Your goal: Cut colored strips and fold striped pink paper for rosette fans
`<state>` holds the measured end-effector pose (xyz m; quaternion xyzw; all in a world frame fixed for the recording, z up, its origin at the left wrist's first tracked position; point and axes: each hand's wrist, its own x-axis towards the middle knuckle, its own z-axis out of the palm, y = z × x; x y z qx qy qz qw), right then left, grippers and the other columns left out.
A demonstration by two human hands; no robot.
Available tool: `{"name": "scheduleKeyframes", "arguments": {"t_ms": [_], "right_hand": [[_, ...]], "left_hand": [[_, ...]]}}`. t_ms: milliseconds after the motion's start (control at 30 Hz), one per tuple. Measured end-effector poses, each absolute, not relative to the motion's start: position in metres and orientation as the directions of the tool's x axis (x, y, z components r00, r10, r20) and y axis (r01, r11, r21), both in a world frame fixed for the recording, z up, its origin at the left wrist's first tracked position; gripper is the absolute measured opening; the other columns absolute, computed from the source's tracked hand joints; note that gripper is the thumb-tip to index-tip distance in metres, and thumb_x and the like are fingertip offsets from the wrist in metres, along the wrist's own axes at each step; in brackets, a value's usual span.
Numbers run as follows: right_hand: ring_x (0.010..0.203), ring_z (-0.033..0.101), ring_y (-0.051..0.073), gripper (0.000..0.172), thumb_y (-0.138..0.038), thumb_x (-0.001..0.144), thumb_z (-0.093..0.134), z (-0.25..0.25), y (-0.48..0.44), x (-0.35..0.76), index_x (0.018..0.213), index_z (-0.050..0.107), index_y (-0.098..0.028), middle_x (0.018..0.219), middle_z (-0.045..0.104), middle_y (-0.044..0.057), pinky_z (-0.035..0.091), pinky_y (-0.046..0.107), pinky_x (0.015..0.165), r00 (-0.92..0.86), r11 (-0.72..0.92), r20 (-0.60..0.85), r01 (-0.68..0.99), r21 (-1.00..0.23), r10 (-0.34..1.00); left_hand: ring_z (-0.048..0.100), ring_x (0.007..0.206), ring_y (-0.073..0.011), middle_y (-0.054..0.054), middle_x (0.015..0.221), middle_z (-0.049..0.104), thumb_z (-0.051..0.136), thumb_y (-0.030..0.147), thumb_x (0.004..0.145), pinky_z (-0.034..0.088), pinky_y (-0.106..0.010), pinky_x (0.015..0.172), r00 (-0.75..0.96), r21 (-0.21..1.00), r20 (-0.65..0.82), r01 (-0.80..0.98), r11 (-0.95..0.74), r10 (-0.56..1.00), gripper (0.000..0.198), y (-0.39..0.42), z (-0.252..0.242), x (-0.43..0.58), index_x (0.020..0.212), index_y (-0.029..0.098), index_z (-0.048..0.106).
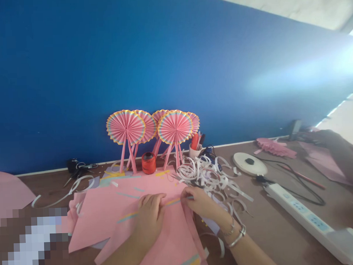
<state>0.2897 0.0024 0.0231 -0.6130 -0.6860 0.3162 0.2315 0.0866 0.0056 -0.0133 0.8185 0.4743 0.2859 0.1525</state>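
Observation:
My left hand (149,218) lies on a pink paper sheet (168,241) with a coloured stripe, fingers curled and pinching its far edge. My right hand (200,203), with bracelets at the wrist, pinches the same edge a little to the right. More pink sheets (104,212) lie spread under and to the left of it on the brown table (272,229).
Several finished pink paper fans (153,129) lean against the blue wall. A red ribbon spool (148,163), a cup of pens (195,147), a heap of curled white paper strips (209,175), scissors (77,168), a white round disc (249,163) and a power strip (307,217) lie around. Another person's arm (336,146) is at far right.

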Motion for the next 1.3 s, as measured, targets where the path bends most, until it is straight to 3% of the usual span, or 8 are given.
{"name": "scheduleKeyframes", "arguments": {"t_ms": [167, 367, 733, 967, 1033, 1167, 1233, 1300], "right_hand": [[0.077, 0.062, 0.016, 0.017, -0.016, 0.068, 0.057, 0.021, 0.003, 0.285, 0.081, 0.068, -0.016, 0.085, 0.070, 0.005, 0.046, 0.024, 0.069, -0.148, 0.002, -0.114, 0.616, -0.788, 0.982], [0.065, 0.058, 0.014, 0.015, -0.015, 0.068, 0.053, 0.018, 0.004, 0.284, 0.068, 0.068, -0.014, 0.067, 0.067, 0.002, 0.043, 0.022, 0.060, -0.139, 0.011, -0.101, 0.637, -0.771, 0.985], [0.065, 0.057, 0.015, 0.020, -0.013, 0.063, 0.047, 0.023, 0.004, 0.288, 0.064, 0.068, -0.014, 0.064, 0.066, 0.001, 0.041, 0.022, 0.061, -0.116, 0.004, -0.089, 0.635, -0.773, 0.989], [0.050, 0.047, 0.011, 0.016, -0.022, 0.067, 0.050, 0.006, 0.008, 0.278, 0.057, 0.060, -0.014, 0.049, 0.054, -0.003, 0.033, 0.021, 0.049, 0.100, -0.187, -0.159, 0.480, -0.857, 0.982], [0.053, 0.050, 0.013, 0.017, -0.022, 0.069, 0.050, 0.006, 0.009, 0.277, 0.057, 0.060, -0.015, 0.052, 0.056, -0.002, 0.034, 0.021, 0.050, 0.120, -0.163, -0.116, 0.522, -0.837, 0.986], [0.067, 0.058, 0.017, 0.022, -0.024, 0.077, 0.044, 0.009, 0.012, 0.286, 0.069, 0.064, -0.016, 0.069, 0.066, 0.004, 0.041, 0.024, 0.063, 0.216, -0.064, 0.099, 0.640, -0.766, 0.971], [0.072, 0.059, 0.018, 0.026, -0.025, 0.081, 0.042, 0.010, 0.014, 0.290, 0.079, 0.065, -0.015, 0.077, 0.068, 0.005, 0.042, 0.025, 0.067, 0.181, -0.002, 0.148, 0.639, -0.769, 0.972], [0.071, 0.058, 0.017, 0.026, -0.026, 0.082, 0.043, 0.009, 0.015, 0.291, 0.076, 0.066, -0.015, 0.074, 0.066, 0.005, 0.041, 0.025, 0.067, 0.092, 0.055, 0.161, 0.685, -0.726, 0.983]], "left_hand": [[0.062, 0.085, -0.0200, -0.004, 0.090, 0.068, 0.038, 0.012, 0.084, 0.041, -0.045, 0.089, 0.405, 0.492, 0.402, 0.660, -0.567, 0.821, 0.028, 0.004, -0.017, 0.088, 0.105, 0.020, 0.054], [0.063, 0.089, -0.0198, -0.004, 0.095, 0.068, 0.038, 0.013, 0.085, 0.040, -0.045, 0.092, 0.407, 0.468, 0.421, 0.668, -0.579, 0.811, 0.027, 0.004, -0.019, 0.088, 0.105, 0.020, 0.054], [0.063, 0.088, -0.0198, -0.005, 0.093, 0.068, 0.037, 0.012, 0.084, 0.039, -0.047, 0.093, 0.410, 0.448, 0.432, 0.675, -0.586, 0.803, 0.027, 0.002, -0.016, 0.087, 0.105, 0.020, 0.053], [0.061, 0.080, -0.0195, -0.003, 0.082, 0.065, 0.037, 0.010, 0.083, 0.041, -0.045, 0.089, 0.383, 0.470, 0.444, 0.670, -0.575, 0.810, 0.030, 0.001, -0.010, 0.088, 0.105, 0.020, 0.054], [0.060, 0.082, -0.0207, -0.003, 0.082, 0.065, 0.037, 0.010, 0.083, 0.043, -0.043, 0.086, 0.365, 0.469, 0.449, 0.681, -0.563, 0.815, 0.029, 0.001, -0.010, 0.087, 0.105, 0.020, 0.054], [0.061, 0.084, -0.0208, -0.003, 0.082, 0.066, 0.036, 0.011, 0.084, 0.044, -0.042, 0.085, 0.323, 0.480, 0.465, 0.690, -0.541, 0.824, 0.030, 0.004, -0.006, 0.083, 0.104, 0.021, 0.055], [0.061, 0.081, -0.0201, -0.003, 0.081, 0.066, 0.037, 0.011, 0.082, 0.044, -0.042, 0.085, 0.294, 0.504, 0.459, 0.691, -0.518, 0.838, 0.030, 0.008, -0.003, 0.080, 0.104, 0.021, 0.055], [0.062, 0.078, -0.0198, -0.002, 0.080, 0.066, 0.040, 0.011, 0.080, 0.044, -0.042, 0.085, 0.266, 0.543, 0.445, 0.679, -0.493, 0.855, 0.030, 0.013, -0.001, 0.079, 0.104, 0.021, 0.055]]}}
